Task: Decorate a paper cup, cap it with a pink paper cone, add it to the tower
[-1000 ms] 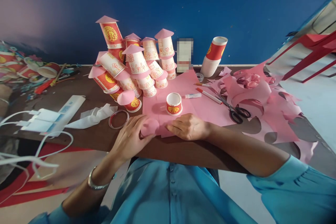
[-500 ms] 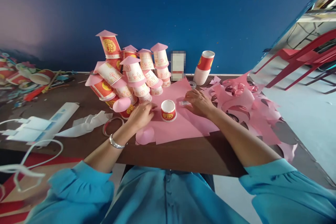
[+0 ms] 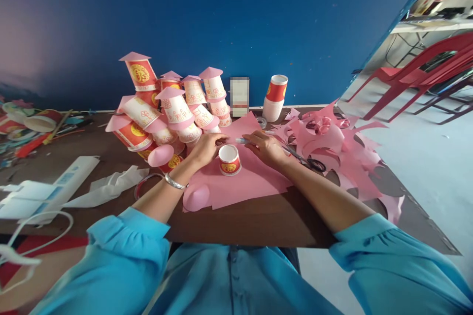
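Observation:
My right hand (image 3: pixel 266 146) is closed on a small clear tube with a pale label (image 3: pixel 242 141), its tip pointing toward my left hand. My left hand (image 3: pixel 211 147) has its fingers pinched together just left of the tube; whatever is between them is too small to make out. Between my wrists, a red and white paper cup (image 3: pixel 229 161) with a gold pattern stands mouth up on pink paper sheets (image 3: pixel 254 182). A pink paper cone (image 3: pixel 196 198) lies at the near left edge of the sheets.
Stacked paper cups with pink cone roofs (image 3: pixel 175 108) crowd the left. A cup stack (image 3: pixel 275 98) stands by the wall. Scissors (image 3: pixel 314 164) and pink scraps (image 3: pixel 343 157) lie right. At left are a power strip (image 3: pixel 70 182), crumpled white paper (image 3: pixel 107 187) and a tape roll (image 3: pixel 142 184).
My right hand has picked up the tube from the paper and moved it left. My left hand has come up beside the cup toward it. The view has shifted slightly right.

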Demonstrator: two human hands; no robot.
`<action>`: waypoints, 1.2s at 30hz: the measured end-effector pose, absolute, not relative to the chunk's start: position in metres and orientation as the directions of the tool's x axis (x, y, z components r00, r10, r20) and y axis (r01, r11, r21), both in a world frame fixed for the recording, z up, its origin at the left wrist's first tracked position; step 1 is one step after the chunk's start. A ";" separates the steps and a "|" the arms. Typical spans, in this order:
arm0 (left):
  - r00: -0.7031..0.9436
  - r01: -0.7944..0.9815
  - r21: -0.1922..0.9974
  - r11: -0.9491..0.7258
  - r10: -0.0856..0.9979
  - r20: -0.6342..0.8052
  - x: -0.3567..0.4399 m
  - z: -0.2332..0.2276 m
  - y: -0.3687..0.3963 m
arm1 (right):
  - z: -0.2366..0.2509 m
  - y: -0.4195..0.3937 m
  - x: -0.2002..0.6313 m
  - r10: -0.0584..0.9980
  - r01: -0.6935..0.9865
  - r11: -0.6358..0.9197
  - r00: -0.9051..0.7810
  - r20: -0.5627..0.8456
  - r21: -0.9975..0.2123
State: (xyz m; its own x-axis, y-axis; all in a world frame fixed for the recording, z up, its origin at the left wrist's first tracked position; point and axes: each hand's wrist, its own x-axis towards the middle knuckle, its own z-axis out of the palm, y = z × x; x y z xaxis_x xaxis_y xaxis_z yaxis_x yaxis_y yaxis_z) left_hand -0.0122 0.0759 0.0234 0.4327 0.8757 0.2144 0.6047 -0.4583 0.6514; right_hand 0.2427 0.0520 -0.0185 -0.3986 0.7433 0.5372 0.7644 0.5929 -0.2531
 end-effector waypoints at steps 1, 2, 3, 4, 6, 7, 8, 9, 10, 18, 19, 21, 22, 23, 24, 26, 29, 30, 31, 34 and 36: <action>0.446 0.592 0.658 -0.466 0.869 0.214 -0.011 0.023 0.078 | -0.019 0.052 0.242 0.748 0.772 0.587 -0.400 0.530 -0.245; 0.455 0.581 0.662 -0.473 0.864 0.217 -0.010 0.023 0.079 | -0.020 0.053 0.242 0.752 0.780 0.580 -0.404 0.522 -0.233; 0.465 0.572 0.666 -0.479 0.858 0.219 -0.010 0.024 0.081 | -0.020 0.053 0.242 0.755 0.790 0.573 -0.406 0.515 -0.218; 0.475 0.565 0.667 -0.485 0.853 0.218 -0.010 0.025 0.082 | -0.020 0.053 0.242 0.757 0.800 0.566 -0.409 0.510 -0.199; 0.496 0.569 0.653 -0.500 0.842 0.212 -0.010 0.027 0.084 | -0.019 0.053 0.242 0.752 0.816 0.559 -0.423 0.506 -0.148; 0.508 0.578 0.637 -0.511 0.835 0.210 -0.011 0.028 0.085 | -0.019 0.052 0.242 0.746 0.820 0.560 -0.434 0.505 -0.123; 0.521 0.589 0.616 -0.524 0.828 0.207 -0.011 0.028 0.085 | -0.018 0.052 0.241 0.741 0.822 0.561 -0.443 0.505 -0.102; 0.531 0.600 0.594 -0.537 0.822 0.206 -0.012 0.028 0.085 | -0.018 0.051 0.241 0.736 0.822 0.564 -0.451 0.505 -0.086; 0.539 0.607 0.574 -0.549 0.816 0.210 -0.012 0.028 0.085 | -0.017 0.050 0.241 0.728 0.819 0.569 -0.460 0.508 -0.074; 0.591 0.566 0.521 -0.639 0.755 0.283 -0.013 0.032 0.088 | -0.009 0.051 0.236 0.669 0.732 0.666 -0.501 0.549 -0.143; 0.593 0.560 0.528 -0.638 0.754 0.282 -0.013 0.034 0.089 | -0.008 0.051 0.235 0.681 0.722 0.668 -0.492 0.543 -0.183; 0.594 0.553 0.545 -0.631 0.756 0.273 -0.014 0.035 0.090 | -0.007 0.051 0.234 0.711 0.709 0.658 -0.472 0.521 -0.255; 0.595 0.551 0.550 -0.628 0.758 0.269 -0.015 0.035 0.091 | -0.007 0.051 0.232 0.727 0.707 0.648 -0.464 0.507 -0.283; 0.598 0.550 0.553 -0.625 0.758 0.262 -0.015 0.034 0.092 | -0.007 0.050 0.231 0.741 0.709 0.638 -0.458 0.491 -0.301; 0.602 0.551 0.554 -0.625 0.757 0.255 -0.016 0.033 0.092 | -0.007 0.050 0.229 0.756 0.723 0.622 -0.456 0.471 -0.299; 0.604 0.558 0.555 -0.617 0.760 0.239 -0.016 0.030 0.093 | -0.008 0.048 0.227 0.784 0.779 0.578 -0.447 0.430 -0.243; 0.576 0.577 0.588 -0.567 0.793 0.199 -0.020 0.025 0.091 | -0.012 0.046 0.225 0.818 0.856 0.500 -0.414 0.400 -0.135; 0.569 0.583 0.597 -0.551 0.802 0.184 -0.022 0.025 0.089 | -0.013 0.045 0.226 0.824 0.868 0.483 -0.403 0.399 -0.119; 0.565 0.590 0.600 -0.541 0.807 0.171 -0.024 0.025 0.085 | -0.014 0.045 0.227 0.828 0.875 0.471 -0.395 0.399 -0.111; 0.561 0.631 0.563 -0.534 0.815 0.145 -0.036 0.029 0.068 | -0.017 0.044 0.231 0.837 0.894 0.438 -0.370 0.403 -0.088; 0.542 0.671 0.523 -0.526 0.829 0.139 -0.045 0.034 0.052 | -0.018 0.043 0.233 0.838 0.904 0.422 -0.360 0.411 -0.069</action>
